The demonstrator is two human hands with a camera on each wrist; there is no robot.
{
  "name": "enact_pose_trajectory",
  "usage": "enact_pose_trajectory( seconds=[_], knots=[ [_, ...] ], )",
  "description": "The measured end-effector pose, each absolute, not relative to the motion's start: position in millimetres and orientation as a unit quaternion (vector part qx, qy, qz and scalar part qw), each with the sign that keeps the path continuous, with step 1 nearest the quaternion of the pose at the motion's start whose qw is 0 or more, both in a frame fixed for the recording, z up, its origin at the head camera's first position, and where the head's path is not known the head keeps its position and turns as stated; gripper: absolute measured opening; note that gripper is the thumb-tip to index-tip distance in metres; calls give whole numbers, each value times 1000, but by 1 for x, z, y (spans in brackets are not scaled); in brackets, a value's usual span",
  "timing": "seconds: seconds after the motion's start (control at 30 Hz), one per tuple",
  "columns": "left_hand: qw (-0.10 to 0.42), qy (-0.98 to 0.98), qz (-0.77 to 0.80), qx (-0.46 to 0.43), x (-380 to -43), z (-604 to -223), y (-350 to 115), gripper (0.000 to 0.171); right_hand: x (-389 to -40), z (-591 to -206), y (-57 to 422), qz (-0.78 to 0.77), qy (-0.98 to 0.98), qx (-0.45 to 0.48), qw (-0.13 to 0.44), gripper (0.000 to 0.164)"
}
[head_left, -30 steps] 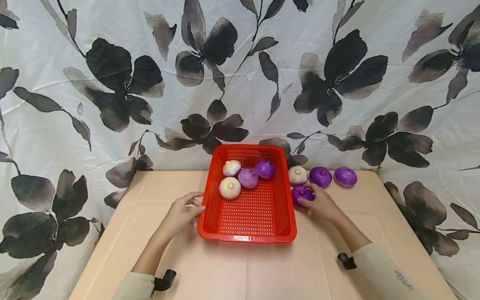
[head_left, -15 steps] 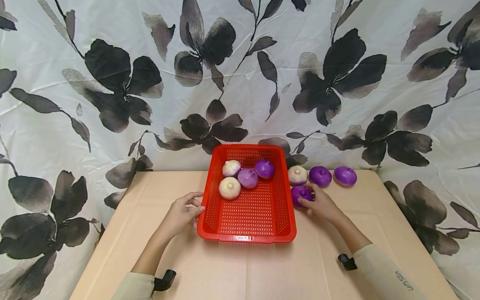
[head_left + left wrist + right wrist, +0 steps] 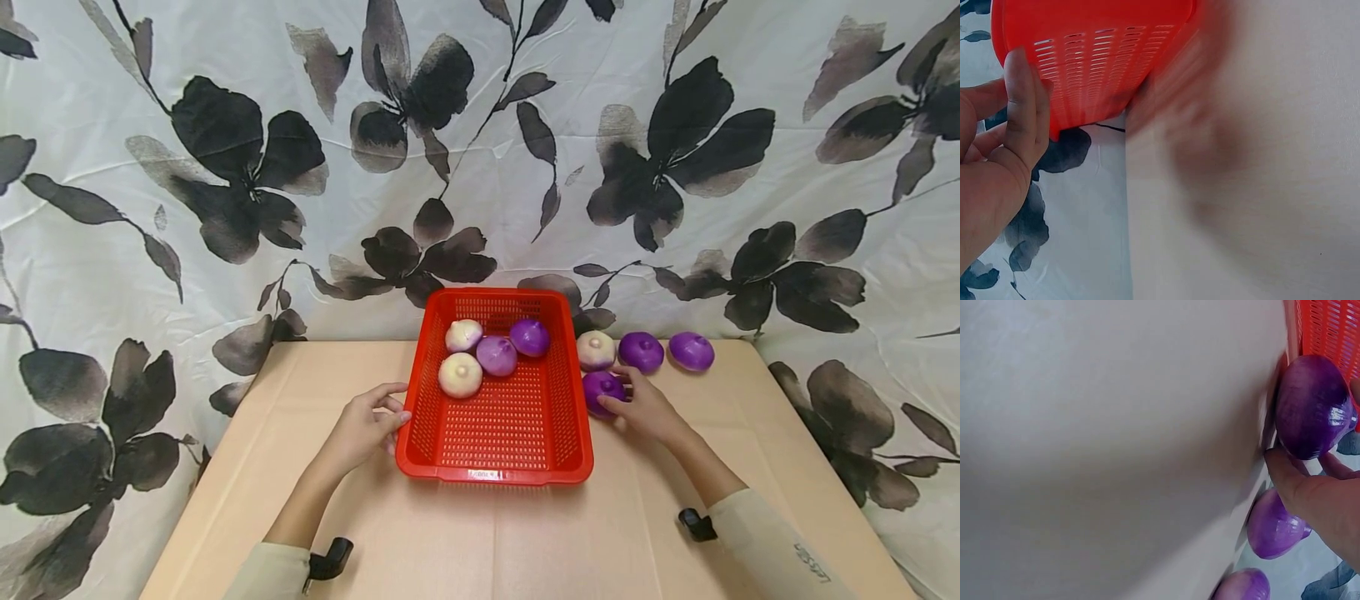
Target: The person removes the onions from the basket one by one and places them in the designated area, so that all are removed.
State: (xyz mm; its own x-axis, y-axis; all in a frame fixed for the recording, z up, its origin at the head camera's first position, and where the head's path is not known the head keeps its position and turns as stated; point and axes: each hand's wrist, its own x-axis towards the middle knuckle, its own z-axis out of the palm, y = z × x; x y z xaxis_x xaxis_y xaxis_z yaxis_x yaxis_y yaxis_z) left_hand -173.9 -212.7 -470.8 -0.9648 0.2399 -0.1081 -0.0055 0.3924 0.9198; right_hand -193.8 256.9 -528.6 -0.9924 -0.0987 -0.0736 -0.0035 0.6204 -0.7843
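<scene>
A red plastic basket (image 3: 487,433) with perforated walls stands mid-table. My left hand (image 3: 363,429) holds its left rim, thumb over the edge and fingers against the outer wall; the left wrist view shows those fingers (image 3: 1022,106) beside the slotted side. Inside lie two whitish onions, one of them a pale onion (image 3: 461,376), and two purple ones, including a dark purple onion (image 3: 529,337). Just outside the right wall, my right hand (image 3: 651,410) grips another purple onion (image 3: 602,395), which sits on the table. In the right wrist view, fingertips curl around this onion (image 3: 1311,406).
Behind the gripped onion, along the table's back edge, sit a whitish onion (image 3: 597,350), a purple onion (image 3: 641,353) and a second purple onion (image 3: 691,352). A floral cloth (image 3: 480,167) hangs right behind the table (image 3: 450,542).
</scene>
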Motion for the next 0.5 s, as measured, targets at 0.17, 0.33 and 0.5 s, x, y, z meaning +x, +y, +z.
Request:
enact_pose_trajectory(
  seconds=[0.17, 0.33, 0.5],
  knots=[
    [115, 823, 552, 72, -174, -469, -213, 52, -192, -523, 260, -434, 899, -32, 45, 71],
    [115, 824, 550, 72, -174, -470, -213, 51, -195, -507, 263, -418, 907, -43, 23, 72],
    [114, 826, 548, 73, -175, -471, -214, 51, -203, -482, 260, -419, 906, -65, -16, 70]
  ],
)
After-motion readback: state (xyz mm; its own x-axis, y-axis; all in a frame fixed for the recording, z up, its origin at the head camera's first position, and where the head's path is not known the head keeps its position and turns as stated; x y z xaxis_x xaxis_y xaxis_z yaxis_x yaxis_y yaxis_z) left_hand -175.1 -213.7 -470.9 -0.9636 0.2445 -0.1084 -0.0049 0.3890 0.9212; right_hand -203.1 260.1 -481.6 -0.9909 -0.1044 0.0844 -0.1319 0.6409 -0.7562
